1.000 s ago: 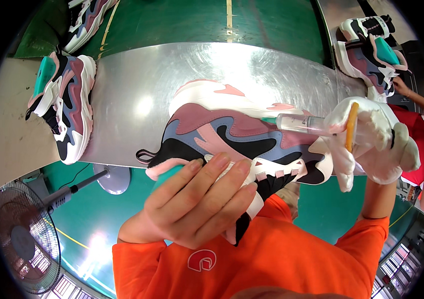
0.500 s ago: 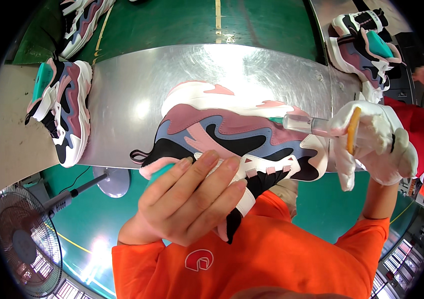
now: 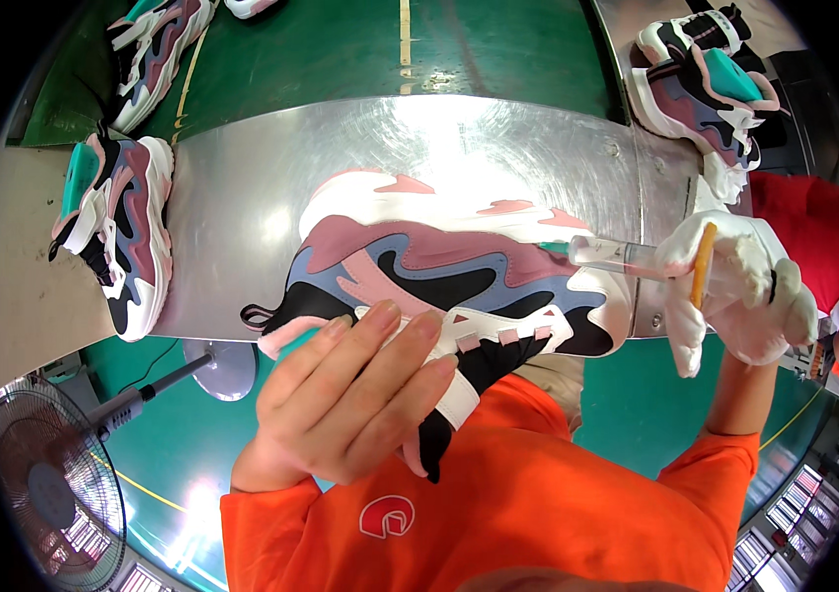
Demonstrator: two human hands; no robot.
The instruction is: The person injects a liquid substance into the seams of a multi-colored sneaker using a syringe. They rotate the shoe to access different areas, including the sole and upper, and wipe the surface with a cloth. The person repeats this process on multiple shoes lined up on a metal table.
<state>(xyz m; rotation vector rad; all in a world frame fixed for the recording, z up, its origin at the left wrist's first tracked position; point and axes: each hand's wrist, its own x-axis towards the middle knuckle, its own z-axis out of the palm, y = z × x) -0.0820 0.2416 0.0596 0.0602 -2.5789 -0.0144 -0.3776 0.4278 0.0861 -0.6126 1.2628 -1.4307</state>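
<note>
A sneaker in mauve, blue, pink, black and white lies on its side, its white and pink sole facing away from me. My bare left hand wraps over its collar and tongue, the thumb hidden. In my right hand, in a white glove, is a clear syringe with a yellow-orange flange and a teal tip. That tip points left at the seam between upper and sole, near the toe. Whether it touches the seam I cannot tell.
The shoe rests at the near edge of a metal worktop, with a green belt beyond. Similar sneakers stand at left and far right. A fan stands lower left. A person in red is at right.
The syringe tip has moved along the seam toward the toe. My left hand keeps its hold on the sneaker. The whole view has shifted slightly.
</note>
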